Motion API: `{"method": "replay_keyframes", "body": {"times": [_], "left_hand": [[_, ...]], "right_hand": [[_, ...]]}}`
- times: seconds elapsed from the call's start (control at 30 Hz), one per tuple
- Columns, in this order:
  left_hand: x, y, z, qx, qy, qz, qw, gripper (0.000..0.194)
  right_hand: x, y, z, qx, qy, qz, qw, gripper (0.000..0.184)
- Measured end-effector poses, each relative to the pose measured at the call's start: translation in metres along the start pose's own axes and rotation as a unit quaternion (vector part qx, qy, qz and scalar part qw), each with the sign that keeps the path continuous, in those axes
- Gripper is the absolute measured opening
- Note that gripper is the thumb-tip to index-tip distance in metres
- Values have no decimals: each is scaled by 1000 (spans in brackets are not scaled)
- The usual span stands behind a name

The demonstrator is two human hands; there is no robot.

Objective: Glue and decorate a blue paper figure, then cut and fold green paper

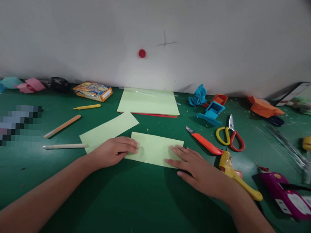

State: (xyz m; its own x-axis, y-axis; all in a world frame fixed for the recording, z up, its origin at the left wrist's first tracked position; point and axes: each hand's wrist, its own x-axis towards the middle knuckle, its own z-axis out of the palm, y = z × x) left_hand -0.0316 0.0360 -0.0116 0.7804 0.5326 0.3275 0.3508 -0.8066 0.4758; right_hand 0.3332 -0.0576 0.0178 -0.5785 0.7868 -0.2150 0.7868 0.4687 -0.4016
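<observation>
A pale green paper strip [154, 149] lies in front of me on the green table, a slight fold or curl along its upper edge. On its left end rest the fingertips of my left hand [115, 152], the fingers loosely bent and the thumb mostly hidden. My right hand [197, 168] is spread flat over the strip's right end, fingers apart. A second pale green strip [111, 130] lies slantwise beside my left hand, partly under that hand. Behind both is a stack of pale green sheets [149, 101] with a red edge showing beneath.
Right: an orange cutter knife [206, 143], scissors [232, 135], a yellow glue gun [239, 177], a purple device [287, 194] and blue paper pieces [213, 110]. Left: a yellow crayon [87, 107], two sticks [63, 126] and a small box [93, 90]. A white wall [97, 35] stands behind.
</observation>
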Motion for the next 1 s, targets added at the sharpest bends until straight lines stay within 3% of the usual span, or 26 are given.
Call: {"method": "replay_keyframes", "body": {"times": [0.37,0.6,0.8,1.0], "left_hand": [[3,3,3,59,-11,-53,997,40],[3,2,3,66,-34,-27,997,42],[5,2,3,121,-60,41,990,61],[4,4,3,137,-65,33,988,55]], "right_hand": [[0,-2,-2,-8,-3,1,1000,50],[0,1,-1,4,-6,5,1000,49],[0,2,-1,-2,-9,4,1000,49],[0,4,-2,-12,-8,-2,1000,50]]}}
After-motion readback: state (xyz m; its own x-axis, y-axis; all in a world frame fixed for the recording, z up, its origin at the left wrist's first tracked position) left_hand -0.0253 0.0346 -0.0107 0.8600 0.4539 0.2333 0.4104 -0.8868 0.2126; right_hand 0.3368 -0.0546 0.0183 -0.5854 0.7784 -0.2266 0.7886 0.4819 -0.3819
